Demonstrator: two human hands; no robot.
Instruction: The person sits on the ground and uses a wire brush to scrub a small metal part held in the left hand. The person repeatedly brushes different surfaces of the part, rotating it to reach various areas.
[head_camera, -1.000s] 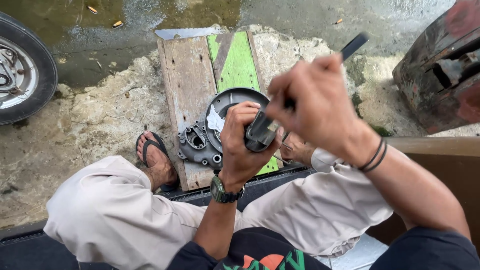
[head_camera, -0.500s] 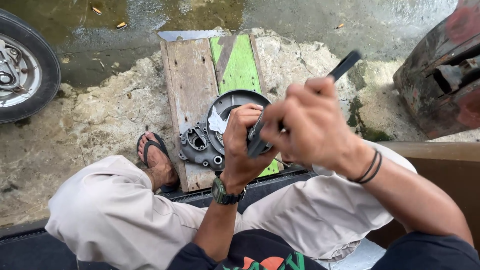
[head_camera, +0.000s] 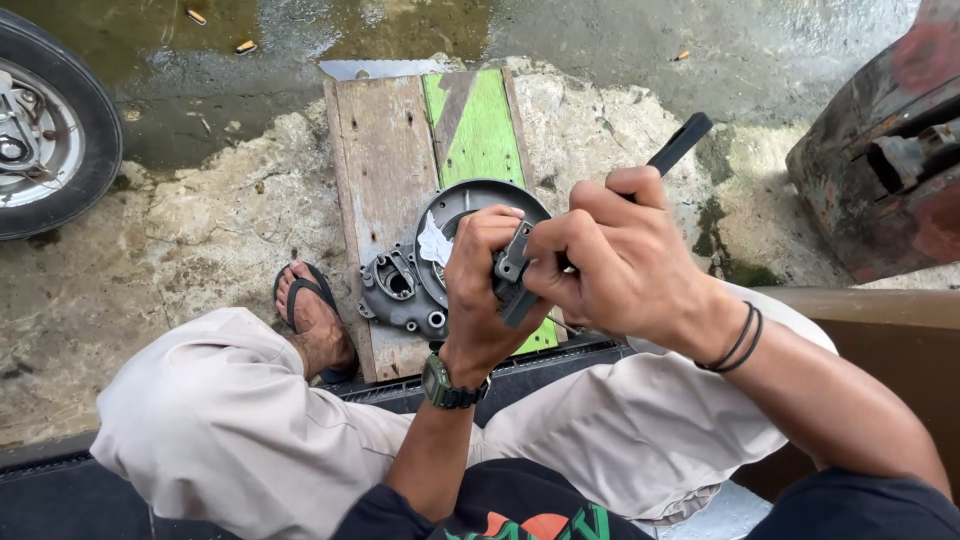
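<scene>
Mid-step: scraping or prying at a small part over the cover. Left hand was closed around that small metal part, held above the round grey cover lying flat on the plank. Right hand was clamped on the tool; hands touching. Tool's long axis ran diagonally, black handle pointing up-right, working end down-left into the part, tip hidden. Next move likely needs a steady left grip and controlled pressure along that axis.
</scene>
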